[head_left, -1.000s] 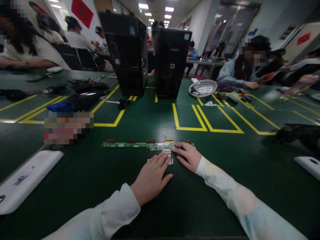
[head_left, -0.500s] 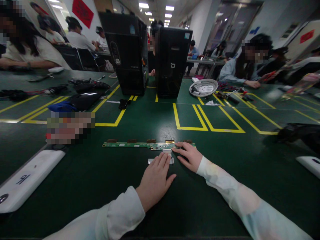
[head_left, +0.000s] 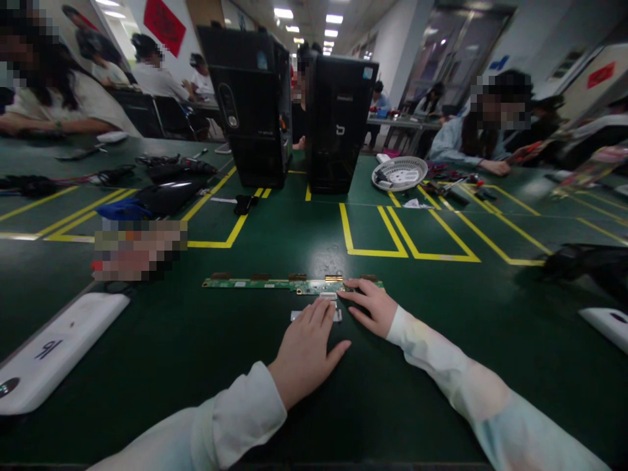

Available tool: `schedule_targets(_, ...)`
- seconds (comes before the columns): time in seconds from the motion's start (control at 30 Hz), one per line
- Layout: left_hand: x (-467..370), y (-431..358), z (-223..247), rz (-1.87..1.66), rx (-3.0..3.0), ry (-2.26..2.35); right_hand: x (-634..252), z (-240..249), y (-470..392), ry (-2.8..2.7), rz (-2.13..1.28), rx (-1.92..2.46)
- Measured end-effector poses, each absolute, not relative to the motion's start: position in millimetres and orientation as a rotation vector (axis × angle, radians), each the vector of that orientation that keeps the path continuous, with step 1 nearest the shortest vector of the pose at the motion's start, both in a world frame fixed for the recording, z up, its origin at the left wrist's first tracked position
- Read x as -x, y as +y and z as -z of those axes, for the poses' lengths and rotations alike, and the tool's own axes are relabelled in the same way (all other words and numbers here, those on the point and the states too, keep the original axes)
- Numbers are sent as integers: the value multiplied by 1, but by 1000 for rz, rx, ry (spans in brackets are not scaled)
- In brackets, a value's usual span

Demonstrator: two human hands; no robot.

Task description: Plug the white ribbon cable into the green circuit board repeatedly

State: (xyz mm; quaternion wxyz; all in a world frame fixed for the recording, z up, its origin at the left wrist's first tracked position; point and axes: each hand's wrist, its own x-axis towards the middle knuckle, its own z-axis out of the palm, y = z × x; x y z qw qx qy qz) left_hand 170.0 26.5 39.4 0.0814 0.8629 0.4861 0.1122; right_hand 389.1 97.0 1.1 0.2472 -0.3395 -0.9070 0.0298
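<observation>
A long, thin green circuit board [head_left: 265,284] lies across the dark green table [head_left: 206,366], with brown tabs along its far edge. Just on the near side of its connector is a small silvery-white piece [head_left: 297,315], partly covered by my left hand [head_left: 307,343]. That hand lies palm down, its fingertips at the white connector and its thumb spread to the right. My right hand [head_left: 371,307] rests at the right part of the board, fingers apart, fingertips touching it and hiding some of its surface. Nothing is visibly gripped in either hand.
Two black computer towers [head_left: 245,111] [head_left: 341,124] stand at the back. A white basket [head_left: 400,173] sits right of them. On the left are a white device [head_left: 63,353] and black-and-blue items [head_left: 127,208]; black material [head_left: 589,268] lies at the right. Several people sit around.
The fingertips of my left hand have shifted very slightly forward over the connector, and its thumb reaches a little farther right. My right hand and the board look unmoved.
</observation>
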Motion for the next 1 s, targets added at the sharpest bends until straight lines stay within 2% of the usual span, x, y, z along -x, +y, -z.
schedule_targets(0.33,-164,34,-39,-562,-2491,1418,-389,0,98,-2481,-97,944)
schedule_targets(0.53,-147,39,-54,-610,-2512,1438,-389,0,99,-2505,-86,952)
schedule_targets(0.8,-65,17,-46,-308,-2566,1597,-391,5,101,-2520,-26,945)
schedule_targets(1.0,10,-16,-13,-372,-2475,1864,-390,5,101,-2506,20,936)
